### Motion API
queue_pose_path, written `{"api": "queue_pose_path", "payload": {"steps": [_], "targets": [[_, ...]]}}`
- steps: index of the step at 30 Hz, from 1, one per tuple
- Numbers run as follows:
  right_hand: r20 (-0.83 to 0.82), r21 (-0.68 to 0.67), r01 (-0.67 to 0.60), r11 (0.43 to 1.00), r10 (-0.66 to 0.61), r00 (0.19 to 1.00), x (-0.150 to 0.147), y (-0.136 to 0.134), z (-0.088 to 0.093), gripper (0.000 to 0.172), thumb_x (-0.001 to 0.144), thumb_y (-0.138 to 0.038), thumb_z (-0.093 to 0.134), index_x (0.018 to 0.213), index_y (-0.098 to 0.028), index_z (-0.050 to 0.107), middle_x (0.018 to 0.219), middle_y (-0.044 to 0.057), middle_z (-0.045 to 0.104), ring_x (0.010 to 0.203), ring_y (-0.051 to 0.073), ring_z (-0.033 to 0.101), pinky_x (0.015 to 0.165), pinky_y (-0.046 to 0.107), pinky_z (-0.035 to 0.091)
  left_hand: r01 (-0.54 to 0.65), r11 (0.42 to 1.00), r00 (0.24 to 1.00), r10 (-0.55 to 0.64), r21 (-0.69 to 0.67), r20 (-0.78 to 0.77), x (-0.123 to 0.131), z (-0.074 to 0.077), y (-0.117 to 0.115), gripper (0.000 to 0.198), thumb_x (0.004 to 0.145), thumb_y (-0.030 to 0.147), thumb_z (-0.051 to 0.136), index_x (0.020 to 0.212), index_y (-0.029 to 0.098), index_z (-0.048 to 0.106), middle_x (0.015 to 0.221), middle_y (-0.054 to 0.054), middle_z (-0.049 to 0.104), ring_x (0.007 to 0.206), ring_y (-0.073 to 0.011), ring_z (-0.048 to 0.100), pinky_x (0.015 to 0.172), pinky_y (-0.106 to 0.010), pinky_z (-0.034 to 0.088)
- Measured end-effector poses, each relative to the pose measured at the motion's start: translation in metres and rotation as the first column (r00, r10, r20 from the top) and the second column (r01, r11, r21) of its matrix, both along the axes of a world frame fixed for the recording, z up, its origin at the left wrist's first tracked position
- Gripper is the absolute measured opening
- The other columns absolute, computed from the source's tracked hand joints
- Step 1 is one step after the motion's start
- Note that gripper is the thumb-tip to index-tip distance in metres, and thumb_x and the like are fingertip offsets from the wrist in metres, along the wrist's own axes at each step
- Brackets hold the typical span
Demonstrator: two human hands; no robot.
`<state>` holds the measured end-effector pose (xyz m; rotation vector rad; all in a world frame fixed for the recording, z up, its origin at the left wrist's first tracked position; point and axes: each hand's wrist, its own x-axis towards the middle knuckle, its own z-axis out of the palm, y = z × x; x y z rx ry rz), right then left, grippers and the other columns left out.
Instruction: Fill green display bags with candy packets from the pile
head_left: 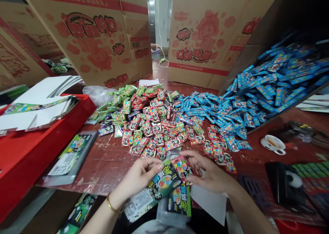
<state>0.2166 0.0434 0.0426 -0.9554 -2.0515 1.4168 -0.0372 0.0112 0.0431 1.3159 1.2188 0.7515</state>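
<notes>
My left hand is closed on a printed green and black carton tilted at the table's near edge. My right hand pinches a small red candy packet at the carton's open top. A second green carton lies under them near my lap. Right behind my hands spreads a heap of small red packets, with green packets at its back left and a big spill of blue packets to the right.
Large printed cardboard boxes wall the back. A red tray with flat white carton blanks sits left. A flat printed pack lies beside it. A tape roll and a black tape dispenser are right.
</notes>
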Motion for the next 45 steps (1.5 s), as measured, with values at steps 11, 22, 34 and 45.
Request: {"api": "queue_pose_path", "payload": {"steps": [11, 22, 34, 45], "targets": [[-0.119, -0.200, -0.089, 0.976, 0.066, 0.991, -0.011, 0.018, 0.009, 0.022, 0.080, -0.025, 0.061, 0.096, -0.024, 0.045, 0.063, -0.008, 0.045, 0.049, 0.006, 0.039, 0.042, 0.018, 0.023, 0.123, 0.992, 0.992, -0.123, 0.000, -0.005, 0.007, 0.010, 0.007, 0.032, 0.078, 0.045, 0.060, 0.084, 0.016, 0.072, 0.068, -0.003, 0.067, 0.062, -0.0150, 0.055, 0.058, -0.023, 0.042], [-0.193, -0.033, 0.277, 0.960, -0.278, 0.941, -0.024, 0.019, -0.009, 0.026, 0.078, -0.031, 0.066, 0.097, -0.022, 0.051, 0.061, -0.007, 0.046, 0.049, 0.008, 0.039, 0.046, 0.020, 0.029, 0.046, 0.998, 0.990, -0.039, -0.050, 0.134, 0.013, -0.003, 0.014, 0.029, 0.079, 0.042, 0.062, 0.090, 0.016, 0.069, 0.071, -0.002, 0.066, 0.065, -0.0148, 0.056, 0.063, -0.026, 0.042], [-0.212, 0.158, 0.364, 0.918, -0.329, 0.920, -0.032, 0.022, -0.023, 0.011, 0.079, -0.031, 0.066, 0.078, -0.020, 0.067, 0.102, 0.008, 0.060, 0.088, 0.019, 0.059, 0.068, 0.029, 0.047, -0.248, 0.964, 0.894, 0.266, -0.094, 0.361, 0.032, -0.016, 0.010, 0.031, 0.072, 0.045, 0.068, 0.073, 0.014, 0.065, 0.062, -0.001, 0.063, 0.058, -0.0132, 0.053, 0.056, -0.022, 0.042], [-0.226, 0.156, 0.030, 0.987, 0.006, 0.974, -0.039, 0.043, -0.001, 0.033, 0.072, -0.025, 0.073, 0.101, -0.022, 0.058, 0.106, 0.005, 0.057, 0.086, 0.016, 0.056, 0.071, 0.027, 0.042, -0.172, 0.983, 0.932, 0.181, -0.057, 0.313, 0.026, -0.013, -0.002, 0.030, 0.077, 0.045, 0.064, 0.080, 0.015, 0.065, 0.065, 0.001, 0.061, 0.061, -0.0119, 0.051, 0.059, -0.021, 0.038]]}}
